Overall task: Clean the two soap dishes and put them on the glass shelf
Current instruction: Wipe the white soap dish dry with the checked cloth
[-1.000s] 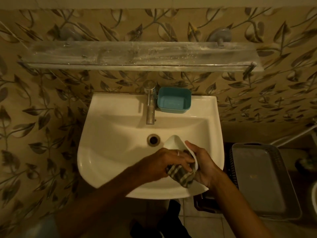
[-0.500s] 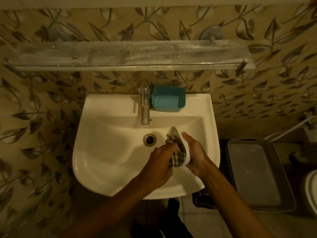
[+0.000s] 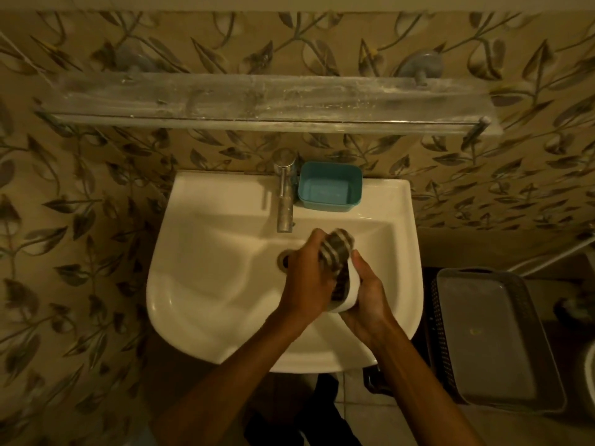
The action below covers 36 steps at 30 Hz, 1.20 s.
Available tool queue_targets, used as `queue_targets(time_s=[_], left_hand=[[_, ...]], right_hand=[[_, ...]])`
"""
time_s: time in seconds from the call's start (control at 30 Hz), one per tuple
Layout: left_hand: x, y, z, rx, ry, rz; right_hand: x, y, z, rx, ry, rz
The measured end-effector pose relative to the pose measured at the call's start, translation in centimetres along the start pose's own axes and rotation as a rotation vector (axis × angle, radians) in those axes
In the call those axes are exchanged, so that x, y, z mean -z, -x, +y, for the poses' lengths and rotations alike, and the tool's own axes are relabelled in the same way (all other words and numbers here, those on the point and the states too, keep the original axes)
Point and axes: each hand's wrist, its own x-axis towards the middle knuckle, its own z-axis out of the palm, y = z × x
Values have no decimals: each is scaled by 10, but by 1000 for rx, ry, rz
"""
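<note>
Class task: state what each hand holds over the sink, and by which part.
Left hand: striped cloth, bunched in its grip. Right hand: white soap dish, gripped by its outer side.

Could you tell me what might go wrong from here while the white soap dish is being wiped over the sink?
1. The white soap dish is held on edge by the right hand alone; the left hand's cloth strokes might knock it into the sink.
2. The glass shelf looks streaked, so cleaned dishes could pick up grime there.
</note>
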Motion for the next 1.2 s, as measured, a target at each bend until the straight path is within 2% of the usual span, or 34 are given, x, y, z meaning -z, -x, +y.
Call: queue_targets(time_s=[0.07,0.13,0.23,0.37,0.43,0.47,0.5,0.6,0.63,0.7,0.87,0.93,1.0,1.07,1.1,1.13,1.2], left_hand=[[0,14,-6,-128,-74,-175],[2,26,-14,-184,-28,-346],[15,22,-23,-331,-113,-506],[21,-1,-25,-967,-532,-516],[24,-12,-30,-1132,-669,-513],[25,-18,-35,-1121,-730,-483],[24,-21,-40,-1021,-747,-458],[15,-20,-39,-503,-640,-345],[9,-16,-36,-409,-606,-283],[0,-4,-26,-303,-435,-189],[0,15,-11,-70,-137,-289],[12,10,-8,130,121,-255],[27,7,-5,324,524,-195],[39,9,-7,353,817,-116],[40,10,-7,341,882,-85],[38,13,-5,282,858,-60],[18,27,3,166,541,-32]], right_hand=[[3,0,-10,4,-24,13],[11,-1,-18,-11,0,24],[16,1,-13,-67,-7,27],[15,2,-7,-226,-55,10],[19,1,-10,-269,-65,-14],[19,0,-12,-273,-67,-35],[19,-1,-15,-263,-64,-52],[15,-8,-25,-199,-3,-49],[12,-12,-28,-174,17,-37],[8,-18,-33,-132,82,-16],[14,-26,-30,-21,131,-10],[17,-27,-29,35,117,-11],[20,-26,-32,111,125,-36],[21,-25,-35,158,182,-33],[20,-25,-35,177,235,2],[16,-25,-34,201,269,45],[9,-27,-24,252,260,126]])
